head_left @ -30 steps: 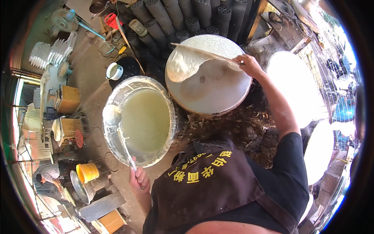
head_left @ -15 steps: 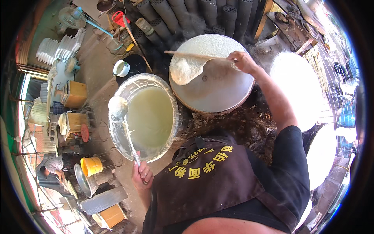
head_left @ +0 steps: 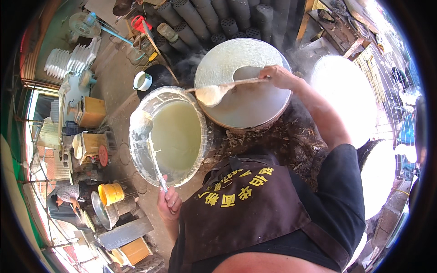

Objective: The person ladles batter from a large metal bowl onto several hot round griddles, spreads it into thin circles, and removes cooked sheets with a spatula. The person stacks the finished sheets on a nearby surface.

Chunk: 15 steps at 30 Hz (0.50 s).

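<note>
My right hand (head_left: 278, 76) is closed round a thin wooden stick (head_left: 248, 82), held almost level across a large round griddle (head_left: 248, 111). White batter (head_left: 241, 49) coats the griddle's far side, and a thicker pool of batter (head_left: 211, 95) lies under the stick at the left; the near part shows bare and grey. To the left, my left hand (head_left: 169, 201) grips the handle of a ladle (head_left: 141, 121). Its batter-coated bowl is over the left side of a big tub (head_left: 133, 152) of pale, thin liquid (head_left: 176, 136).
Dark perforated coal briquettes (head_left: 214, 18) are stacked behind the griddle. Bright white round surfaces (head_left: 343, 102) stand at the right. A white enamel pot (head_left: 142, 81) sits beyond the tub. At the far left a person (head_left: 68, 193) bends near a yellow bucket (head_left: 110, 194).
My right hand has drawn the stick nearer and slightly left, and the batter pool has shifted with it. The coating's edge has changed shape. My left hand and ladle keep nearly the same pose.
</note>
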Each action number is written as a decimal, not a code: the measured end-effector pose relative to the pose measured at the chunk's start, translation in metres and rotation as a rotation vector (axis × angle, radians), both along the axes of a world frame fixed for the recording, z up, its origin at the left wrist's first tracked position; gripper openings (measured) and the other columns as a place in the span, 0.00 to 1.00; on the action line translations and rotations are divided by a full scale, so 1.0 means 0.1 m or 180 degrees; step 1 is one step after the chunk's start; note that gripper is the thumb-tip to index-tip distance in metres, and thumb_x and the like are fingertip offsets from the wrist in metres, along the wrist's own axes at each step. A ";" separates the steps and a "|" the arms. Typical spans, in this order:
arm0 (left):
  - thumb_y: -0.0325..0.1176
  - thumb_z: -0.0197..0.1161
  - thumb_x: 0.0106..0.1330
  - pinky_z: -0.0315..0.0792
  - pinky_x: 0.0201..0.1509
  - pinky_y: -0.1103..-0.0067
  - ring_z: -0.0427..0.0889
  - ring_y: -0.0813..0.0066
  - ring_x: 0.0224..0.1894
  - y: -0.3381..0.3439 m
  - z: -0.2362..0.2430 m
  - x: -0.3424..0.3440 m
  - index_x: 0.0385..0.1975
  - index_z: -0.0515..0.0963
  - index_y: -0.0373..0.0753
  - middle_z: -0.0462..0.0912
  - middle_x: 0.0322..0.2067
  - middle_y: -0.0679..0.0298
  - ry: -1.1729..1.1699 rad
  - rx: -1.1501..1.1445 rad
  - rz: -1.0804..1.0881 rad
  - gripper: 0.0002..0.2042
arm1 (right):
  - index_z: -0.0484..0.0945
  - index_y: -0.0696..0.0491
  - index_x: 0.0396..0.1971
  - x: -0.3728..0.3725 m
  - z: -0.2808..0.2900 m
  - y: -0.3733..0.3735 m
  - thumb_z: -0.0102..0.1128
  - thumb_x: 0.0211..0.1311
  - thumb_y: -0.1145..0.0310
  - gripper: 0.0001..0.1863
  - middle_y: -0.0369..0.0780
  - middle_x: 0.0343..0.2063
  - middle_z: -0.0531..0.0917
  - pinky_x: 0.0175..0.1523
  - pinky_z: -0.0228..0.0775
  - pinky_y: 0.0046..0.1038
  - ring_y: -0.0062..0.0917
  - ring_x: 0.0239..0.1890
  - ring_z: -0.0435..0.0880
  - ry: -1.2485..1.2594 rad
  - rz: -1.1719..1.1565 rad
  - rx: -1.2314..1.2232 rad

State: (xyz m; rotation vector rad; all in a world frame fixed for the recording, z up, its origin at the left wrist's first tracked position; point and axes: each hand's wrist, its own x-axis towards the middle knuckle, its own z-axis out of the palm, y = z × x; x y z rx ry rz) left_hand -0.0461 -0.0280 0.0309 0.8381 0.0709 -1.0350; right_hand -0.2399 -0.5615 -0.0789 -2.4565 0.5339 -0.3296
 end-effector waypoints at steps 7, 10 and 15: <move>0.39 0.42 0.76 0.56 0.13 0.89 0.57 0.88 0.15 0.07 -0.06 -0.15 0.65 0.57 0.43 0.59 0.20 0.73 -0.0034 0.0057 -0.0034 0.20 | 0.83 0.47 0.36 -0.54 0.04 -0.15 0.54 0.54 0.75 0.12 0.39 0.38 0.83 0.48 0.72 0.32 0.34 0.44 0.81 0.0092 -0.0559 -0.0122; 0.39 0.42 0.76 0.58 0.13 0.88 0.57 0.88 0.15 0.00 -0.04 -0.15 0.65 0.58 0.42 0.59 0.20 0.73 0.0101 -0.0003 -0.0006 0.21 | 0.83 0.48 0.35 -0.50 0.01 -0.03 0.53 0.56 0.76 0.11 0.39 0.36 0.83 0.45 0.73 0.34 0.34 0.42 0.82 -0.0170 -0.0934 -0.0344; 0.39 0.42 0.76 0.57 0.13 0.88 0.58 0.88 0.15 -0.03 -0.11 -0.04 0.65 0.58 0.41 0.59 0.20 0.72 0.0310 -0.0166 -0.0124 0.21 | 0.81 0.53 0.32 -0.89 0.10 0.43 0.55 0.56 0.79 0.08 0.41 0.32 0.82 0.42 0.75 0.35 0.36 0.38 0.83 0.0015 -0.0480 -0.0154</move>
